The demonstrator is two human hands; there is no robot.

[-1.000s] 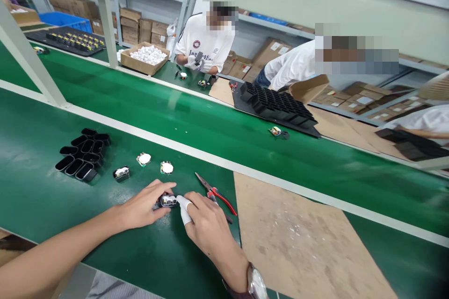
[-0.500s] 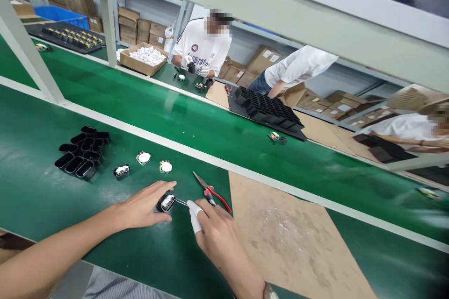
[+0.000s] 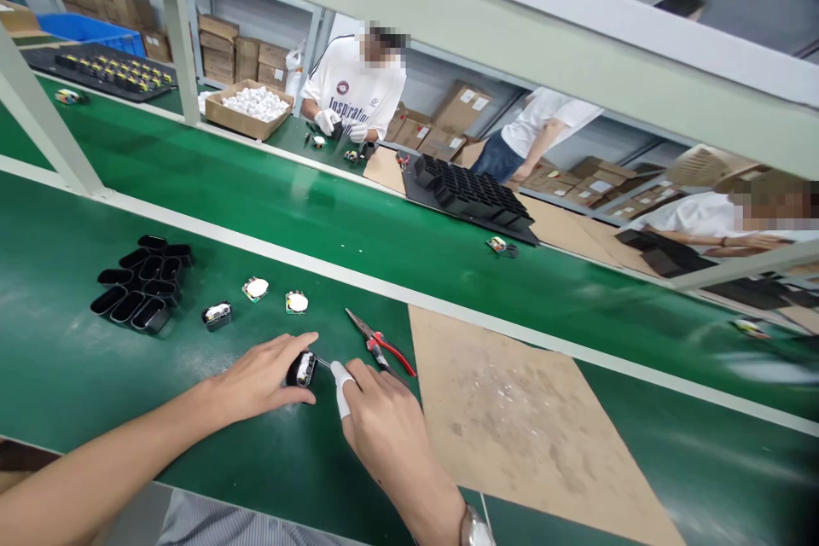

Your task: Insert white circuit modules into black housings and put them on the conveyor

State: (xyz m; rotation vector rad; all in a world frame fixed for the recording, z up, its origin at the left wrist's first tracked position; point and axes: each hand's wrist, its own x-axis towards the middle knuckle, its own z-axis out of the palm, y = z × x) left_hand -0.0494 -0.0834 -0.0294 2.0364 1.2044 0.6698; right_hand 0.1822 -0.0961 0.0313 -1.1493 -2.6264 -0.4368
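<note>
My left hand (image 3: 259, 377) grips a small black plastic case (image 3: 294, 370) between thumb and fingers on the green bench. Inside that case sits a circuit board (image 3: 307, 368) with white on it. From the right, my right hand (image 3: 377, 409) holds thin metal tweezers (image 3: 324, 363), whose tips reach the case's edge. A white finger cot covers one of its fingertips. Nearby, another filled black case (image 3: 217, 315) stands beside two loose circuit boards, one (image 3: 256, 288) left and one (image 3: 297, 301) right, each topped by a white disc.
Red-handled needle-nose pliers (image 3: 382, 345) lie beyond my right hand, next to a brown board (image 3: 512, 418). Several empty black cases (image 3: 130, 307) cluster at left. Past a pale rail runs a green conveyor (image 3: 269, 188) carrying circuit boards. Co-workers and black trays (image 3: 473, 192) are across it.
The view has shifted slightly. The case in my left hand has turned a little, and my right hand with the tweezers sits slightly closer to it.
</note>
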